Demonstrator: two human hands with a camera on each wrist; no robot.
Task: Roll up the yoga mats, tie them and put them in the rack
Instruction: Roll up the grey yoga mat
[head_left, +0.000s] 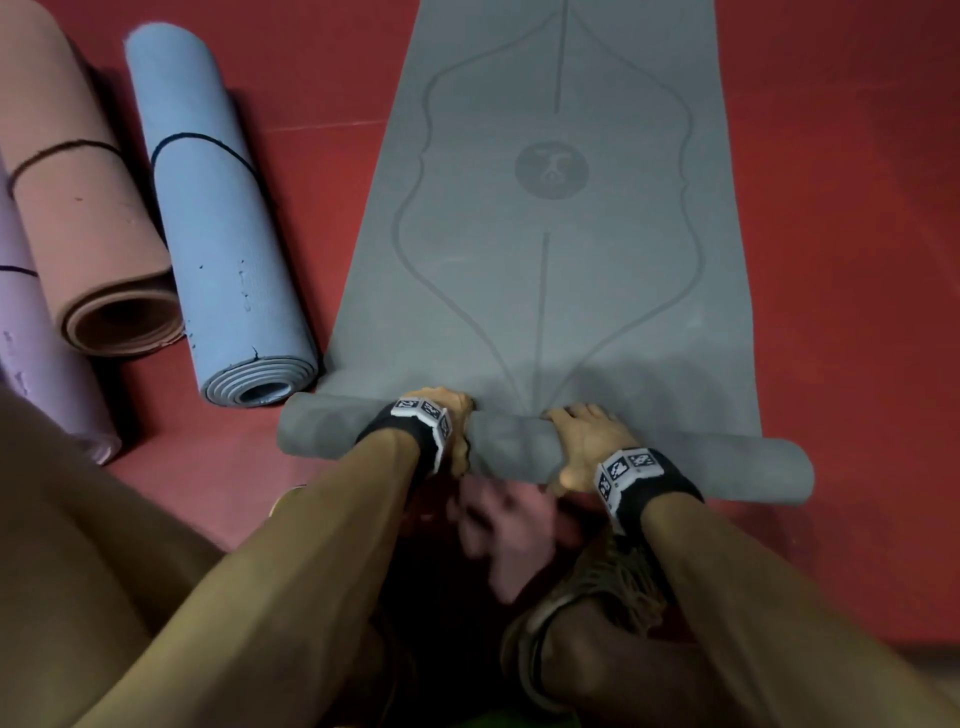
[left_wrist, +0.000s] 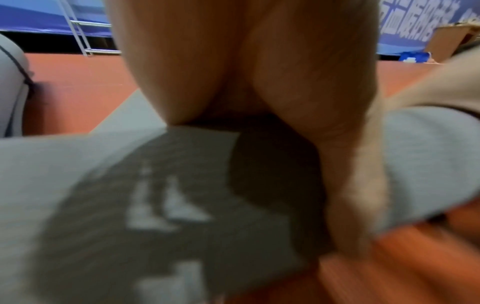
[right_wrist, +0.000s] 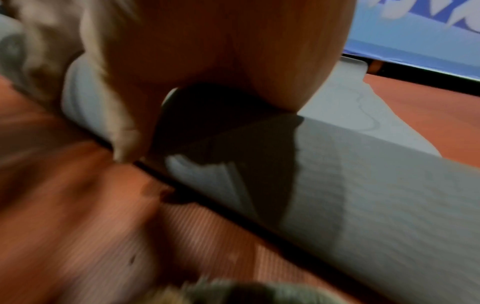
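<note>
Nearest the camera, two bare forearms with black wrist straps carrying white coded tags reached forward over the person's lap. Under the right forearm lay a bundle of brown fibrous cord (head_left: 631, 587), its exact resting place hard to make out. Both hands sat on the rolled part of a grey rubber yoga mat printed with curved alignment lines (head_left: 561, 291), which lay on the red ribbed floor (head_left: 841, 208). The left hand (head_left: 457, 423) was draped over the roll with fingers curled forward over its top and the thumb down the near face, gripping it. The right hand (head_left: 582, 441) was set just beside it, fingers bent over the crest of the roll and thumb tucked down the near side; the right wrist view showed that thumb (right_wrist: 127, 131) reaching the floor line against the roll. The roll lay crosswise in front of the person, only a few turns thick, its ends sticking out past both hands. Beyond it the mat's unrolled length stretched flat away.

To the left, near the roll's left end, lay a rolled light-blue foam mat tied with a dark cord (head_left: 218, 228). Further left lay a rolled pink mat with a dark tie (head_left: 83, 208), then a rolled lilac mat (head_left: 36, 353) at the frame edge.
</note>
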